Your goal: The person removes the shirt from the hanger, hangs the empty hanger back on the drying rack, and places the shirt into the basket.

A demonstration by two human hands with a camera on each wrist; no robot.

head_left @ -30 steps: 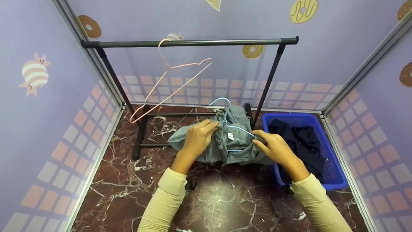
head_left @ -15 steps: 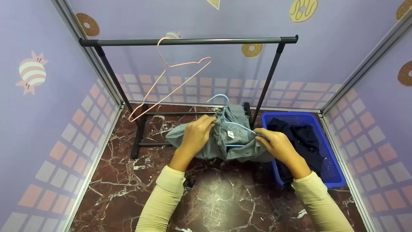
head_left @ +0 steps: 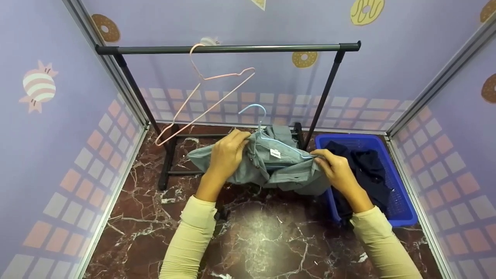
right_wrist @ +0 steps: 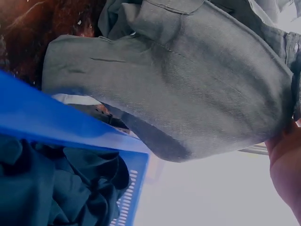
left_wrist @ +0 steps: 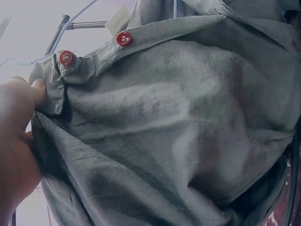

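Note:
A grey-green shirt point(head_left: 271, 168) with red buttons point(left_wrist: 123, 38) is held above the marble floor, a light blue wire hanger point(head_left: 267, 135) threaded inside its collar. My left hand point(head_left: 226, 155) grips the shirt's left collar edge; its fingers point(left_wrist: 19, 141) curl round the placket point(left_wrist: 55, 87) in the left wrist view. My right hand point(head_left: 335, 168) pinches the shirt's right shoulder over the hanger's end; only its palm edge point(right_wrist: 287, 165) shows in the right wrist view, beside the hanging cloth point(right_wrist: 188, 89).
A black clothes rail point(head_left: 228, 49) stands behind, with a pink wire hanger point(head_left: 205, 93) hooked on it and tilted. A blue basket point(head_left: 403, 211) of dark clothes point(head_left: 368, 170) sits at the right. Purple patterned walls close in three sides.
Both hands have lifted the shirt and hanger a little and moved apart, spreading the collar. The blue hook now stands higher and further left.

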